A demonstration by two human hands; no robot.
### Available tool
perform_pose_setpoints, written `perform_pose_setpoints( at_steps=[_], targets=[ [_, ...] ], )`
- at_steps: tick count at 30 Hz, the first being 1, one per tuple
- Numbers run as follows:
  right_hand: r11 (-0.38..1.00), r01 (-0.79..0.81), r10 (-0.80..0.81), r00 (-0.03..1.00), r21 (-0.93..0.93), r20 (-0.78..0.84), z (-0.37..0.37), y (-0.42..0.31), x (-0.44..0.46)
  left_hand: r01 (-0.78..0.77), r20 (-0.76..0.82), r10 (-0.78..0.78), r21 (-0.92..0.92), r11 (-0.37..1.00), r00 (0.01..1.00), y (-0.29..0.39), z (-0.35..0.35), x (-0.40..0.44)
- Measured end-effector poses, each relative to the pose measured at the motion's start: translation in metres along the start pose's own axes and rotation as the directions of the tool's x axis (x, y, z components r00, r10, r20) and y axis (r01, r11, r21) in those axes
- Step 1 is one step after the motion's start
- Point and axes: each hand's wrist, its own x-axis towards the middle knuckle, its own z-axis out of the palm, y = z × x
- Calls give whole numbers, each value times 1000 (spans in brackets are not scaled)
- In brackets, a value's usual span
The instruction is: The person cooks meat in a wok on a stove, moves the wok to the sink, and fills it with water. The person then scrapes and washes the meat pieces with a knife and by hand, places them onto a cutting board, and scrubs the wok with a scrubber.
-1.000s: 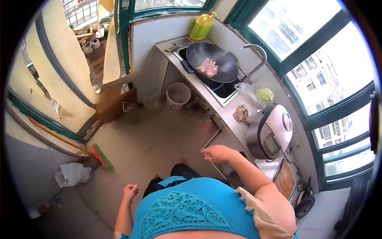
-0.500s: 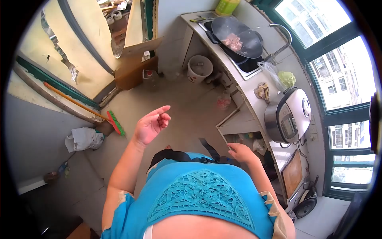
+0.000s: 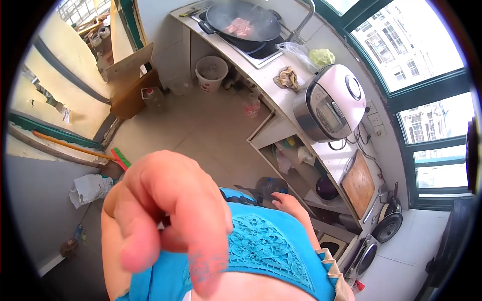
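Large in the foreground, my left hand (image 3: 173,205) is raised close to the camera, its fingers bent and pointing down, apart from each other, with nothing between them. Down by my right side, my right hand (image 3: 285,201) is partly visible beside the open cabinet (image 3: 301,170), near a clear round plastic container (image 3: 270,189); whether it touches the container I cannot tell. Chunks of pink meat (image 3: 240,27) lie in a steaming black wok (image 3: 216,17) on the stove at the top.
The counter holds a rice cooker (image 3: 329,103), a brown cloth (image 3: 286,78), a green cabbage (image 3: 322,57) and a wooden cutting board (image 3: 358,184). A white bucket (image 3: 211,75) stands on the floor beneath the counter. A broom (image 3: 120,158) leans at the left.
My left hand has risen from my side towards the camera and now looks much larger. My right hand has moved down from the counter edge towards my waist. The view has shifted.
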Motion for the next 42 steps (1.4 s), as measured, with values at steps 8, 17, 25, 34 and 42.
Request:
perform_pose_setpoints(
  at_steps=[8, 17, 25, 34, 42],
  targets=[
    [997, 59, -61, 998, 56, 32, 23, 44, -9, 39, 154, -9, -192, 981, 988, -50, 49, 40],
    [998, 24, -30, 995, 61, 99, 36, 68, -10, 1, 150, 29, -197, 980, 988, -85, 73, 37],
    [999, 22, -24, 998, 34, 61, 39, 52, -14, 11, 162, 28, -231, 973, 986, -73, 87, 12],
    [999, -23, 23, 1000, 31, 4, 57, -8, 2, -21, 180, 63, -224, 974, 982, -9, 101, -48],
    [1000, 10, -10, 999, -13, 35, 60, -103, 45, -96, 147, 129, -217, 972, 981, 59, 110, -109]
  ],
)
